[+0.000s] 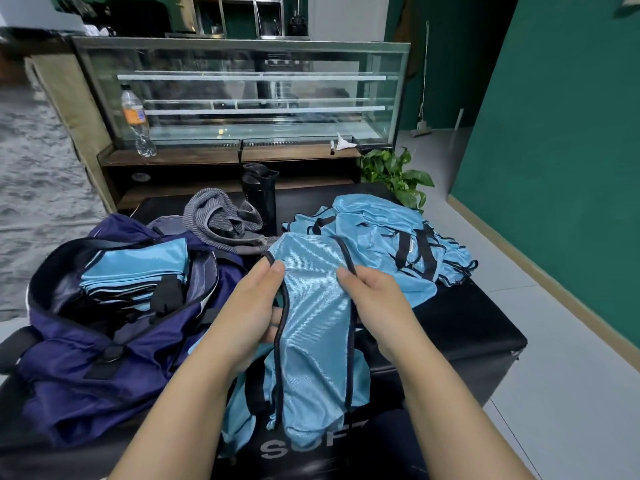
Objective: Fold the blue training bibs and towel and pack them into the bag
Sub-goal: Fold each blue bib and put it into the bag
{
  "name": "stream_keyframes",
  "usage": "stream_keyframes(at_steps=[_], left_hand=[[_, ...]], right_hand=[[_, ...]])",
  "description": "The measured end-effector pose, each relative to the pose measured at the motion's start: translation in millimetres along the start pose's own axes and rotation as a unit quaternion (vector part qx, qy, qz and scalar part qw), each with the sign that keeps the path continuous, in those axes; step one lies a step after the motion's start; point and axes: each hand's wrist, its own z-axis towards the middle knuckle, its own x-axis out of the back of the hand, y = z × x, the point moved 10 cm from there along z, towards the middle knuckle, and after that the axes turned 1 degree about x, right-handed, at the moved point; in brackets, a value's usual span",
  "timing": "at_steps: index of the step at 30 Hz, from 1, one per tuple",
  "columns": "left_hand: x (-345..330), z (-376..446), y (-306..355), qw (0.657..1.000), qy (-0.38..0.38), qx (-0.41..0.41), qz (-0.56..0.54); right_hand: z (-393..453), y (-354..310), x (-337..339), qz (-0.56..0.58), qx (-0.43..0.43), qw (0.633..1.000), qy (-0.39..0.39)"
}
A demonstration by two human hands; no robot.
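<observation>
Both hands grip one blue bib (311, 327) at its dark-trimmed edges: left hand (249, 306) on the left edge, right hand (377, 306) on the right. The bib hangs over the black bench (478, 323). Folded bibs (135, 271) lie inside the navy bag (86, 375); unfolded bibs (388, 233) are piled beyond, beside the grey towel (221, 220).

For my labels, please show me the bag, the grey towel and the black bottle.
bag (86, 368): head view, navy front side.
grey towel (221, 216): head view, middle of the heap.
black bottle (261, 199): head view, its body.
</observation>
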Motion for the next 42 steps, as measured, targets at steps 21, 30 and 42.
stream_keyframes(at_steps=[21,30,42], left_hand=[[16,-9,10,0.998,-0.008,0.003,-0.055],[27,-15,11,0.996,0.003,-0.021,-0.086],[38,-22,22,0.995,0.016,-0.082,0.054]], right_hand=[[-8,-11,-20,0.042,0.05,0.995,-0.08],[-12,-19,-14,0.044,0.058,0.995,-0.064],[-15,-38,-4,0.03,0.095,0.995,-0.021]])
